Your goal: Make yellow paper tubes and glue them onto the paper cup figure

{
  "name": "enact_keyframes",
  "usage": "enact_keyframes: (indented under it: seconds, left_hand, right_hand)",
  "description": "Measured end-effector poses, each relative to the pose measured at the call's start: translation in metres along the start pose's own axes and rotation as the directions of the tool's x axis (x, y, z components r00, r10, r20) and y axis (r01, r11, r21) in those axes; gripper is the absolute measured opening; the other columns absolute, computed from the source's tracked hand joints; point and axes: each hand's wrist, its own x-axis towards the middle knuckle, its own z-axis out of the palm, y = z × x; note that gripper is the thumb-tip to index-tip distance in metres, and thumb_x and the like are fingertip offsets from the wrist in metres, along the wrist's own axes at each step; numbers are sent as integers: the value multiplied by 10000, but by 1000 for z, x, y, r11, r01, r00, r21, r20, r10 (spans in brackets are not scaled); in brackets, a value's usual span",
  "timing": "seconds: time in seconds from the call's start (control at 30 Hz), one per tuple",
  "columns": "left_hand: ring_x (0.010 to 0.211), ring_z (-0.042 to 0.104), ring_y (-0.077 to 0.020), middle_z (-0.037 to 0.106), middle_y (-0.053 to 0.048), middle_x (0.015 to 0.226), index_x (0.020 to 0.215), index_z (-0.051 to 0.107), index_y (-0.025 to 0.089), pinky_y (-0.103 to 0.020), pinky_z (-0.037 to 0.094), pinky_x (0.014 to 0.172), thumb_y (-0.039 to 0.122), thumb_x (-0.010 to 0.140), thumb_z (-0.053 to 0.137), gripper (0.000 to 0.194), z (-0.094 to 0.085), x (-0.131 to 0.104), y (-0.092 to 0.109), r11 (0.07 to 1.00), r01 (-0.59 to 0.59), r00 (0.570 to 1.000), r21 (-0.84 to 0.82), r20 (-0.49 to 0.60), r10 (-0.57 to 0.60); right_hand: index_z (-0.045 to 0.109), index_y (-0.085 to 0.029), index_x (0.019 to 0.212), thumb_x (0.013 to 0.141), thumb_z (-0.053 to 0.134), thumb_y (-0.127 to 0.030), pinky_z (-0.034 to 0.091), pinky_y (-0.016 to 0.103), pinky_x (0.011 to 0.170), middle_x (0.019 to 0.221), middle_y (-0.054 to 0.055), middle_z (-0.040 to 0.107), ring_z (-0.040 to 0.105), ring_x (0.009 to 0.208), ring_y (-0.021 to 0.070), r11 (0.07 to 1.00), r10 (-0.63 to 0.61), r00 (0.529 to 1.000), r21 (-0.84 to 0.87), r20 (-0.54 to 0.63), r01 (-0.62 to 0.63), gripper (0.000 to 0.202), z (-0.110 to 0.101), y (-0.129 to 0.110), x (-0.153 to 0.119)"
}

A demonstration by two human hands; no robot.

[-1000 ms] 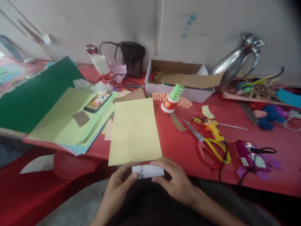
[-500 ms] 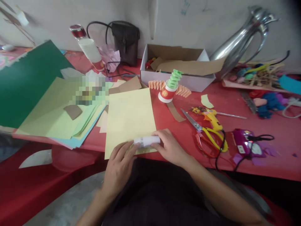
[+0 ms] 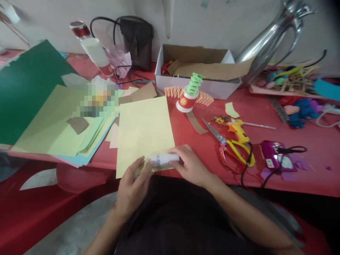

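My right hand (image 3: 190, 164) is closed around the right end of a white cylinder with grey print (image 3: 164, 160), which looks like a glue stick. It lies level just over the near edge of a pale yellow sheet of paper (image 3: 145, 131). At the left end, my left hand (image 3: 134, 182) has its fingers apart, one fingertip touching or nearly touching the cylinder. Beyond the sheet stands a red and white paper cup (image 3: 185, 103) with a green folded paper strip (image 3: 195, 84) on top and orange folded strips (image 3: 174, 92) at its sides.
Scissors (image 3: 228, 145), a yellow glue gun (image 3: 240, 131) and a purple device with a cable (image 3: 278, 156) lie to the right. Coloured paper sheets (image 3: 42, 131) are stacked left. Behind are a white box (image 3: 196, 88), a dark bag (image 3: 136, 42) and a metal jug (image 3: 265, 42).
My left hand's fingers have drawn slightly back and spread apart at the cylinder's left end. My right hand keeps its hold. The whole view has shifted a little.
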Motion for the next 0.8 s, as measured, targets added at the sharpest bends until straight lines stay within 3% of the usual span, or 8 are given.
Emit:
enact_keyframes:
  seconds: [0.2, 0.33, 0.4, 0.53, 0.67, 0.8]
  left_hand:
    - [1381, 497, -311, 579, -109, 1445, 1498, 436, 272, -521, 458, 1128, 40, 861, 634, 707, -6, 4, -16, 974, -214, 967, -71, 124, 222]
    - [1337, 547, -294, 578, -126, 1449, 1498, 444, 235, -470, 507, 1083, 54, 898, 597, 646, -7, 5, -30, 947, -310, 933, -83, 164, 320]
    - [1259, 609, -280, 585, -145, 1439, 1496, 450, 216, -438, 542, 1029, 53, 897, 605, 640, -6, 5, -34, 946, -316, 931, -67, 168, 323]
    - [1129, 674, -254, 585, -156, 1434, 1496, 450, 225, -409, 573, 940, 25, 885, 604, 661, -5, 6, -34, 962, -265, 948, -71, 161, 273]
    - [1069, 684, -243, 601, -151, 1416, 1478, 468, 223, -411, 574, 904, 5, 886, 574, 640, -7, 13, -31, 967, -241, 952, -81, 173, 252]
    - [1039, 690, -244, 623, -163, 1382, 1425, 515, 176, -411, 576, 869, -18, 893, 514, 567, -12, 24, -31, 960, -272, 940, -68, 197, 280]
  right_hand:
    - [654, -202, 1218, 959, 623, -290, 483, 419, 956, 1148, 103, 671, 557, 1076, 254, 998, -52, 998, -25, -20, 51, 276, 1, 3, 0]
    - [694, -253, 1226, 995, 555, -243, 500, 402, 972, 1176, 85, 656, 566, 1085, 223, 991, -132, 990, -43, -40, 130, 270, 1, 8, -1]
    - [685, -258, 1261, 979, 589, -306, 496, 428, 1006, 1255, 98, 628, 550, 1145, 238, 985, -159, 987, -67, -23, 157, 302, 0, 11, -1]
    - [558, -225, 1422, 802, 773, -495, 445, 535, 1086, 1492, 151, 460, 448, 1300, 329, 965, -185, 978, -168, 96, 200, 709, -4, 12, -3]
    - [543, -204, 1424, 942, 644, -288, 472, 504, 1062, 1389, 152, 536, 500, 1227, 292, 947, -205, 975, -234, 82, 219, 500, -2, 11, -2]
    - [576, -222, 1378, 991, 555, -243, 529, 471, 963, 1225, 135, 595, 551, 1126, 269, 959, -196, 980, -203, 30, 198, 388, 2, 9, 3]
